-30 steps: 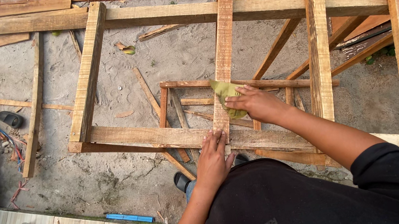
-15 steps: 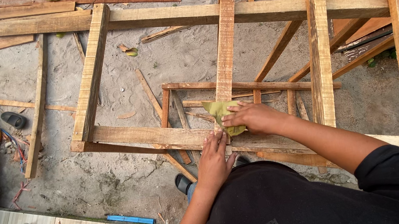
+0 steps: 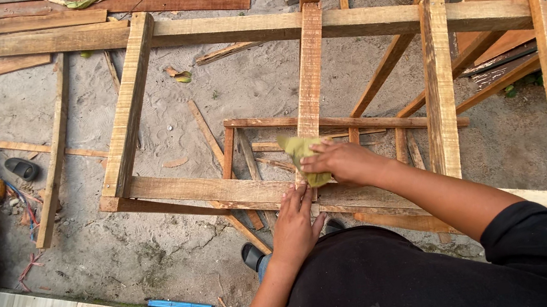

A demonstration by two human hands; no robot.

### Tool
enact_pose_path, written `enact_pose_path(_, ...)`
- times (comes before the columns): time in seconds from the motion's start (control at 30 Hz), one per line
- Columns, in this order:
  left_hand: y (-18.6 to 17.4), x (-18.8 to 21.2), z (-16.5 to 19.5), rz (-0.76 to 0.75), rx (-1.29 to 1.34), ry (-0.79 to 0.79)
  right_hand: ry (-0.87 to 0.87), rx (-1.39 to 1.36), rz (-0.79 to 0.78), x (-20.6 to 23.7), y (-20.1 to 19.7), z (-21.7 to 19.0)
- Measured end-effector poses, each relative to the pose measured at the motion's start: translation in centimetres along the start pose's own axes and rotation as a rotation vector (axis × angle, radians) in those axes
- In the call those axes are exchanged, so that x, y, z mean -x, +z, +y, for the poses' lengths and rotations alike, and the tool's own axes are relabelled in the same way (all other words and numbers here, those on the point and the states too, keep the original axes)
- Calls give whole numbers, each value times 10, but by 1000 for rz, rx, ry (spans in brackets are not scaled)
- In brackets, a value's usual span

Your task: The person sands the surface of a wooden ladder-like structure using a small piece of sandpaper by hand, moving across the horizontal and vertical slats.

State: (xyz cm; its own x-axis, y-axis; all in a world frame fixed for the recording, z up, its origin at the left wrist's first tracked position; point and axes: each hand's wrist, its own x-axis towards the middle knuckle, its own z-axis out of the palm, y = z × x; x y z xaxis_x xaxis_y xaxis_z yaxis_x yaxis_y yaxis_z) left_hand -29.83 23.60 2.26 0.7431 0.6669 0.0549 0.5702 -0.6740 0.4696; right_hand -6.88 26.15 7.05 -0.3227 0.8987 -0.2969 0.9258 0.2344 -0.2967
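Your right hand (image 3: 340, 162) clenches a yellow-green cloth (image 3: 301, 152) against the wooden frame (image 3: 176, 190) at its near rail; your left hand (image 3: 295, 224), released, lies flat there, bracing.

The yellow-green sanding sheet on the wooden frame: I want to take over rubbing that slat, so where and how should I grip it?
Probably from above, at the near end of the yellow-green sheet, where it lies flat over the upright slat. The right hand already presses it there with spread fingers, palm down. The far end curls up loose. The left hand rests on the cross rail beside it.
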Motion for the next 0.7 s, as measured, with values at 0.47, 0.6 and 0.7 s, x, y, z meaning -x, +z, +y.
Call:
enact_pose_path(0.47,0,2,1,16,-61,-14,130,-9,12,-2,-2,-3)
enact_pose_path(0.6,-1,2,1,-27,-36,-46,58,-9,-50,1,1,-4)
enact_pose_path(0.7,-3,3,1,-3,-30,-31,84,-89,-78,5,2,-2)
